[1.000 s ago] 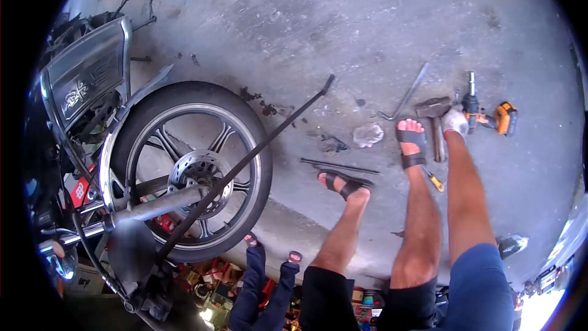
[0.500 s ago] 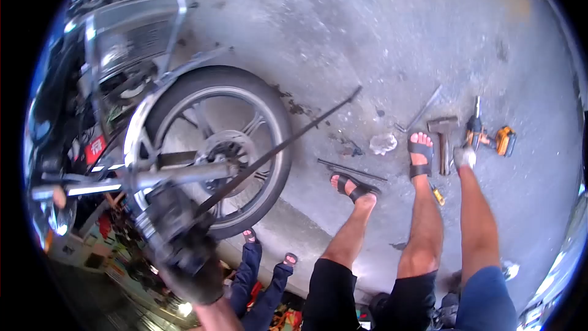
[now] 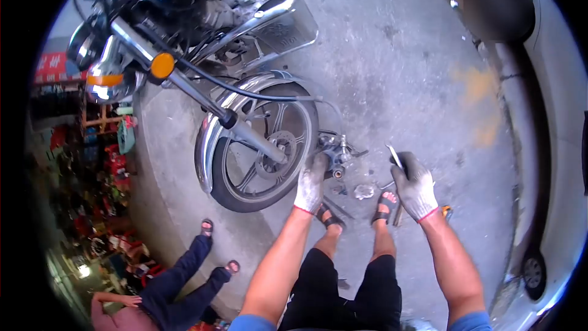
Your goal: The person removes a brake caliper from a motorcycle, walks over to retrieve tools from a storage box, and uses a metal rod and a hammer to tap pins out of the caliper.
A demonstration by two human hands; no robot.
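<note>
My left hand (image 3: 311,182), in a white and grey glove, grips a dark metal assembly (image 3: 337,158) with a brass-like round fitting, held beside the wheel. The fingers are partly hidden behind it. My right hand (image 3: 415,187), gloved too, is closed on a slim silver tool (image 3: 394,155) whose tip points up and left. Left of my hands stands the motorcycle's front wheel (image 3: 309,141) with its brake disc (image 3: 275,153) and chrome fender (image 3: 204,165). A black hose (image 3: 245,92) runs from the fork area over the fender.
A crumpled whitish item (image 3: 364,190) lies on the floor between my hands. Near my right foot are a wooden handle (image 3: 398,216) and part of a yellow-black tool (image 3: 447,212). Another person's dark trousers (image 3: 184,276) show at lower left. A pale car (image 3: 560,165) borders the right.
The view has swung to show more of the motorcycle. My right hand has risen from the floor by the power tool with the silver tool. My left hand and the dark assembly now show in mid-view.
</note>
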